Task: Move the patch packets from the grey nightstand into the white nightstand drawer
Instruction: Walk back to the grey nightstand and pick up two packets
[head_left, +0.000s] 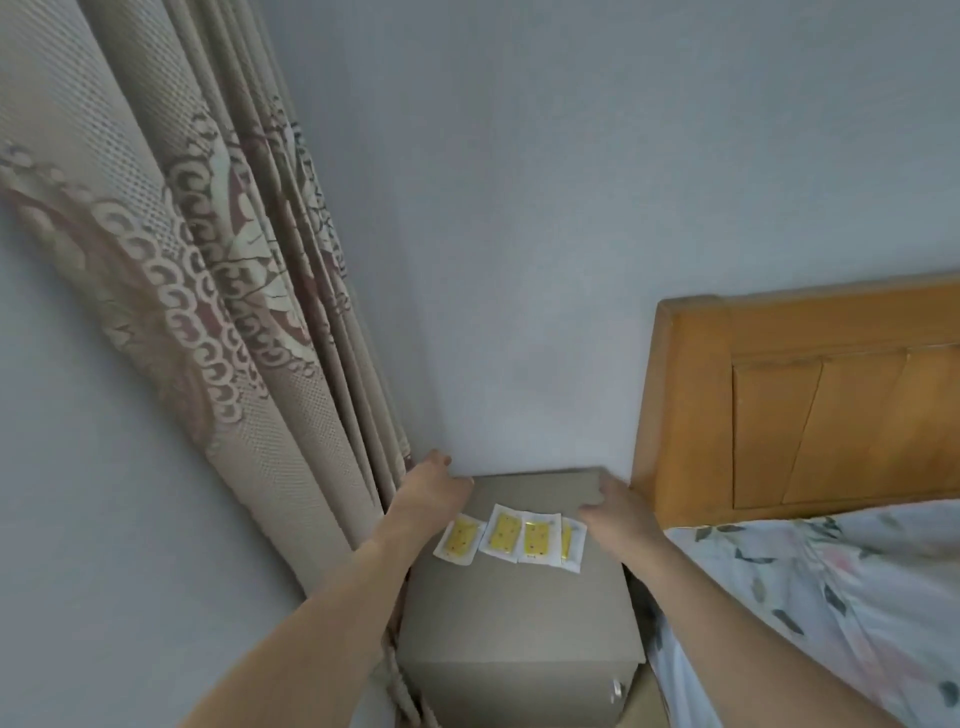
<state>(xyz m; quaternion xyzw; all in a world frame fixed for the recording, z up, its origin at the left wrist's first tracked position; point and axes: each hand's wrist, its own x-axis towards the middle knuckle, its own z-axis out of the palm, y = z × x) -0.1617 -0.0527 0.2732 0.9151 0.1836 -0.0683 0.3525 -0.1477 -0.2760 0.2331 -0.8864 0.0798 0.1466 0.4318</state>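
Several white patch packets with yellow centres lie in a row across the top of the grey nightstand. My left hand hovers over the nightstand's far left corner, just beyond the leftmost packet, fingers relaxed and holding nothing. Over the far right side, my right hand sits next to the rightmost packet, thumb pointing toward it, also holding nothing. The white nightstand is out of view.
A patterned beige curtain hangs against the nightstand's left side. To the right stand an orange wooden headboard and a bed with a floral sheet. A pale wall is behind. A small knob shows on the nightstand front.
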